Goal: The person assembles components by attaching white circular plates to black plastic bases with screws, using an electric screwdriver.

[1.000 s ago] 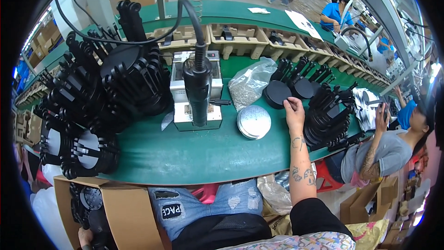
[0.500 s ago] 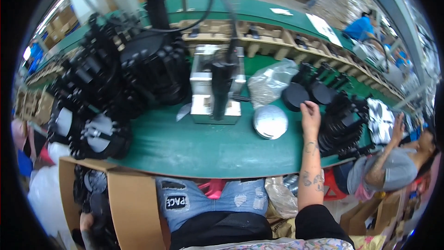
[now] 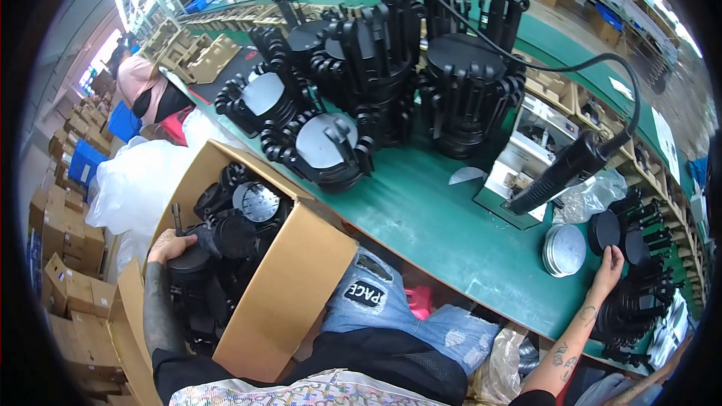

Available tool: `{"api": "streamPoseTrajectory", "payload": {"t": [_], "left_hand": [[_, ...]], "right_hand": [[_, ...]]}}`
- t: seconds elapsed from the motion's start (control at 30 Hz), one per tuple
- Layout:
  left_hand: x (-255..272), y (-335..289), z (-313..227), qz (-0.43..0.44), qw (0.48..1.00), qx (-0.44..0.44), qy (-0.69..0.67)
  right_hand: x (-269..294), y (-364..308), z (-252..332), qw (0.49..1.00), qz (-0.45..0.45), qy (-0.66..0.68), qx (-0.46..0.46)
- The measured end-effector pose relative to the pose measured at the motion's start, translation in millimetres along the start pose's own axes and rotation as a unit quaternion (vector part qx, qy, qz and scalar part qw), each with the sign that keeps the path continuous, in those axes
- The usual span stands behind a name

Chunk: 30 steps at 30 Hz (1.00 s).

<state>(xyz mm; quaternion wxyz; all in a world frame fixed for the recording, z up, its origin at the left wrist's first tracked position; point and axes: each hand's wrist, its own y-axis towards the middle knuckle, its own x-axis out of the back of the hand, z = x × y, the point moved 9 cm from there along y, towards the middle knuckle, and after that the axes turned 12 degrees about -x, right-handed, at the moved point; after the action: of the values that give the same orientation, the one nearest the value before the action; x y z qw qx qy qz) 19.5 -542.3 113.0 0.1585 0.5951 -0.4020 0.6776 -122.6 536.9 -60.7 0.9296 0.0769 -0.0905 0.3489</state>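
Note:
In the cardboard box (image 3: 248, 297) at the left, my left hand (image 3: 171, 246) is closed on a black round-based part (image 3: 189, 260), among several other black parts. Part of its grip is hidden. On the right, my right hand (image 3: 610, 267) has its fingertips pinched together at the edge of a black disc-ended part (image 3: 604, 231) lying on the green table (image 3: 421, 210). Whether anything is between those fingertips I cannot make out. Just left of that hand stands a stack of silver round plates (image 3: 564, 250).
A black electric screwdriver (image 3: 560, 173) on a cable hangs before a silver metal machine (image 3: 526, 154). Tall stacks of black parts (image 3: 470, 94) line the table's far left. A clear plastic bag (image 3: 594, 195) lies behind the plates. A person in pink (image 3: 143, 90) sits at the far left.
The view has swung to the left, bringing the box and my left hand into fuller sight. My right hand stays pinched by the black disc.

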Motion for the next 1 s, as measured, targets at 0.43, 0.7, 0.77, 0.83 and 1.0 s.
{"api": "streamPoseTrajectory", "payload": {"t": [0.43,0.7,0.77,0.83,1.0], "left_hand": [[31,-99,-21,-0.114,0.711,-0.324,-0.614],[-181,-234,-344,0.626,0.465,-0.257,-0.571],[-209,-251,-366,0.649,0.472,-0.351,-0.482],[-233,-259,-377,0.699,0.45,-0.255,-0.494],[-271,-283,-371,0.754,0.444,-0.267,-0.404]], "right_hand": [[16,-176,162,0.973,-0.169,-0.062,0.146],[-110,-371,265,0.889,0.31,-0.017,0.336],[-130,-381,291,0.831,0.419,-0.129,0.341],[-140,-371,276,0.79,0.537,-0.161,0.249],[-131,-391,210,0.674,0.673,-0.304,0.01]]}}
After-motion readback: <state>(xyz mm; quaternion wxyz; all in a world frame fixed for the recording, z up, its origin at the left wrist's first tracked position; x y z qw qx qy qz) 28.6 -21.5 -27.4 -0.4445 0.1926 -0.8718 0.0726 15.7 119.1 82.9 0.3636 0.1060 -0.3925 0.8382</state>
